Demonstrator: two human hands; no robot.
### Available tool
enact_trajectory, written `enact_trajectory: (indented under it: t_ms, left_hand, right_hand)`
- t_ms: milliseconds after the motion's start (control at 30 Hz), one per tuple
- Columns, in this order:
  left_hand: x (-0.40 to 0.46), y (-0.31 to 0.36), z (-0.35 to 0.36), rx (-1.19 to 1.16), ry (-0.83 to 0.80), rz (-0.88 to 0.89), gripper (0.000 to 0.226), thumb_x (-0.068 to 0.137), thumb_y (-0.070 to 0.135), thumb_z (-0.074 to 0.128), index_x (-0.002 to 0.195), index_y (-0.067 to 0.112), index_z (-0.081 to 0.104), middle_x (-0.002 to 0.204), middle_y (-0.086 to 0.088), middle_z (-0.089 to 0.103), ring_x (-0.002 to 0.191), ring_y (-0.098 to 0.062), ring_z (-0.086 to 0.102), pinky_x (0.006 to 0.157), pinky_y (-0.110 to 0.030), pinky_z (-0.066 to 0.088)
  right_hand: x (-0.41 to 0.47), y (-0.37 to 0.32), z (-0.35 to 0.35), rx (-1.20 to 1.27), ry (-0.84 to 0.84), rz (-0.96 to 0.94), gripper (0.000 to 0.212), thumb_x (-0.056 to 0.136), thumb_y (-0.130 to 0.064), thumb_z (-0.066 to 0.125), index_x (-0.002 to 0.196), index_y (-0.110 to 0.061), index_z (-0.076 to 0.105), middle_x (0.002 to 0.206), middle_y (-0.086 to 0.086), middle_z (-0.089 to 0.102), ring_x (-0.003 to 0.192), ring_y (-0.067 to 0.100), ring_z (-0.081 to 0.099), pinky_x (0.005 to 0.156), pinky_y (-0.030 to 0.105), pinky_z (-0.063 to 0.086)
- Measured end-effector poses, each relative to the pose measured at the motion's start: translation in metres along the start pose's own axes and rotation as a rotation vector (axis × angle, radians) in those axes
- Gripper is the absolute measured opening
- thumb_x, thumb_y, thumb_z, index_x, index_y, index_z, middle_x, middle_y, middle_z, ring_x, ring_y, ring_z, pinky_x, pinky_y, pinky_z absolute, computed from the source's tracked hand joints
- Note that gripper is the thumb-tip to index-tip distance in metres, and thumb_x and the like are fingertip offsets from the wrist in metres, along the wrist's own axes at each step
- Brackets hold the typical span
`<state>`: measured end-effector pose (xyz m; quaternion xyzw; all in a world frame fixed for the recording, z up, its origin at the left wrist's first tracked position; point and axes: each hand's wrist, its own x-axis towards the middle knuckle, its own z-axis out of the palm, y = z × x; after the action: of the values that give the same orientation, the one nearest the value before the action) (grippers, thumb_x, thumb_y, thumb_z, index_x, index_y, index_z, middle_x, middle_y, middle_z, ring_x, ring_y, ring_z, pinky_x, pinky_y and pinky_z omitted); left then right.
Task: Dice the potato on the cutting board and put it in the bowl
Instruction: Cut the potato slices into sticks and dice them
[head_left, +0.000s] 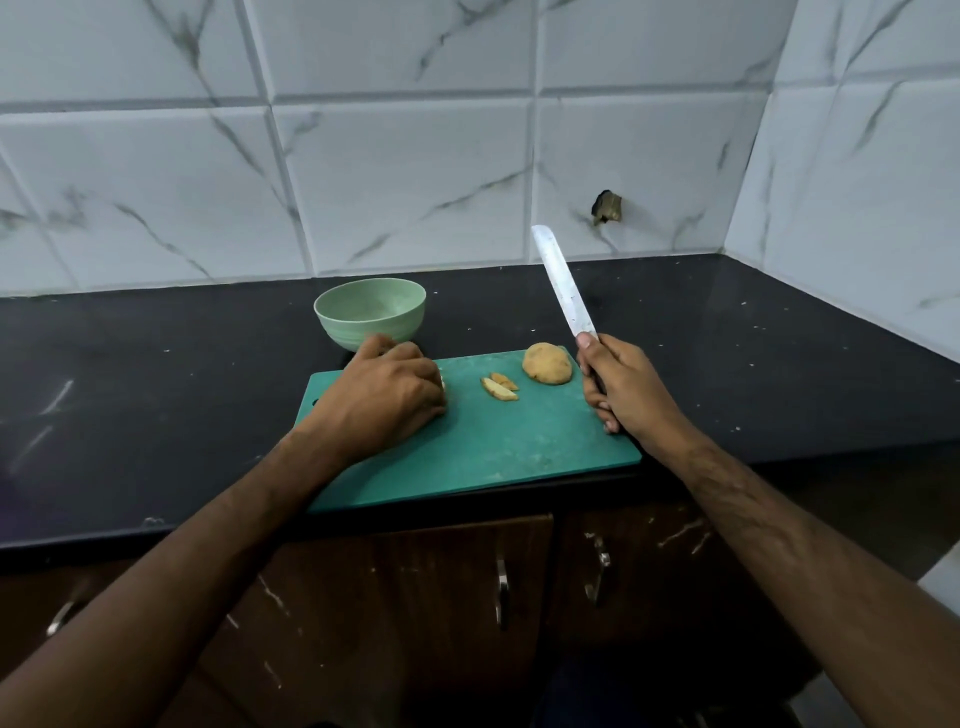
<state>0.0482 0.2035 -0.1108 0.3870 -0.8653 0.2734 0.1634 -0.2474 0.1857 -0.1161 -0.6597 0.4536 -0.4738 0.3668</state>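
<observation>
Left hand (387, 387): laid knuckles-up on the left part of the cutting board (483, 457), fingers curled down over something pale; only a sliver of it is seen at the fingertips, so what is held cannot be made out.
Bowl (370, 312): a pale green bowl is set on the dark counter (156, 395) just behind the board's far left corner, partly hidden by the left hand; nothing can be seen inside it.
Potato slices (500, 388): 2 thin cut pieces are laid near the middle of the board, touching each other.
Potato half (547, 364): a rounded, skin-on piece is placed at the board's far right edge, apart from the slices.
Right hand (621, 387): fingers are wrapped tightly round the handle of the knife (563, 286), thumb pressed at the base of the blade; the blade is raised off the board and pointed up and away toward the tiled wall (415, 171).
Writing: none legible.
</observation>
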Motion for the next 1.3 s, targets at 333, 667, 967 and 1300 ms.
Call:
enact_trajectory:
  t_ms: [333,667,967,1300]
  left_hand:
    - [0.032,0.018,0.014,-0.132,-0.051,-0.097,0.030,0.094,0.024,0.045,0.111,0.028,0.070,0.103,0.007,0.067,0.094,-0.020,0.064,0.076,-0.033,0.028]
    - [0.032,0.034,0.011,-0.269,-0.106,0.055,0.038,0.102,0.038,0.036,0.108,0.022,0.071,0.107,0.002,0.069,0.096,-0.019,0.067,0.072,-0.037,0.044]
    - [0.008,0.044,0.002,-0.494,-0.033,-0.064,0.023,0.097,0.028,0.062,0.114,0.013,0.069,0.114,0.000,0.065,0.106,-0.013,0.061,0.094,-0.035,0.051]
    - [0.007,0.042,0.006,-0.501,0.008,-0.106,0.021,0.093,0.033,0.065,0.096,0.013,0.070,0.097,0.002,0.067,0.091,-0.016,0.062,0.082,-0.039,0.052]
  right_hand:
    - [0.000,0.001,0.001,0.010,-0.005,-0.006,0.039,0.109,-0.038,0.042,0.082,-0.011,0.046,0.050,-0.002,0.035,0.040,0.012,0.029,0.037,0.024,0.033]
    - [0.001,0.001,-0.002,0.005,-0.012,-0.021,0.039,0.109,-0.038,0.042,0.082,-0.010,0.047,0.050,-0.001,0.036,0.040,0.012,0.030,0.037,0.023,0.034]
    - [-0.001,0.000,0.000,-0.046,-0.018,-0.038,0.038,0.109,-0.038,0.044,0.081,-0.011,0.048,0.050,0.000,0.036,0.039,0.013,0.031,0.038,0.024,0.034]
    - [-0.060,-0.059,0.001,-0.819,-0.407,0.212,0.038,0.108,-0.048,0.036,0.084,-0.025,0.053,0.061,0.000,0.064,0.036,0.010,0.053,0.050,0.029,0.049]
